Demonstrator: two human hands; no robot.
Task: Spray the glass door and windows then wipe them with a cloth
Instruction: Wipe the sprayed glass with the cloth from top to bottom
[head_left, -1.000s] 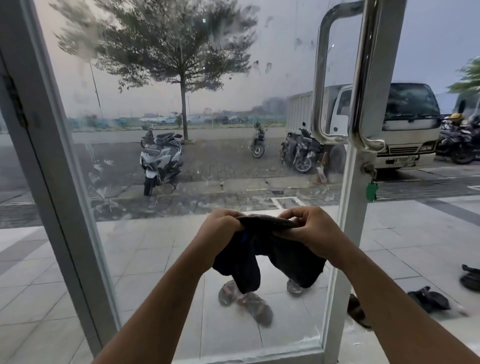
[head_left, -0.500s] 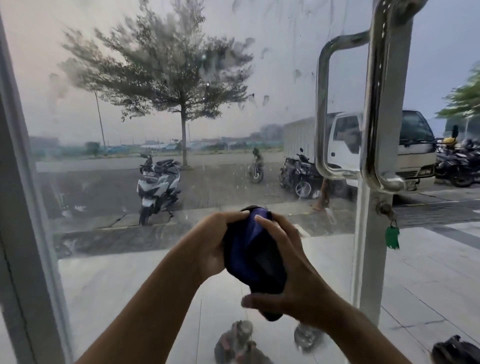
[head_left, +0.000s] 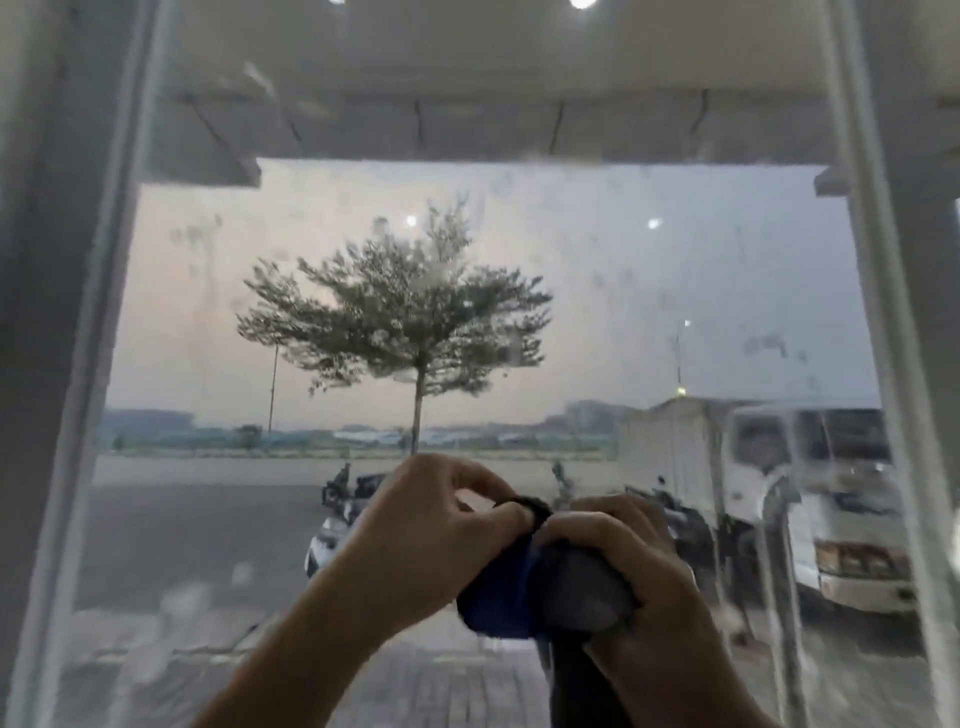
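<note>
The glass door (head_left: 467, 260) fills the view, its pane streaked and spotted with wet smears and drips. In front of its lower middle I hold a dark blue and grey cloth (head_left: 524, 587) bunched between both hands. My left hand (head_left: 415, 530) pinches the cloth's upper edge with thumb and fingers. My right hand (head_left: 634, 566) grips the bundled part from the right, fingers curled round it. Both hands are a little short of the glass. No spray bottle is in view.
A pale door frame (head_left: 88, 364) runs up the left side and another upright (head_left: 893, 312) up the right. Through the glass are a tree (head_left: 410, 322), parked motorbikes (head_left: 343, 499) and a white truck (head_left: 810, 499).
The view has tilted upward, so the door handle and floor have left the frame. My hands rose with the cloth, and the left hand shifted from cupping it to pinching its top edge.
</note>
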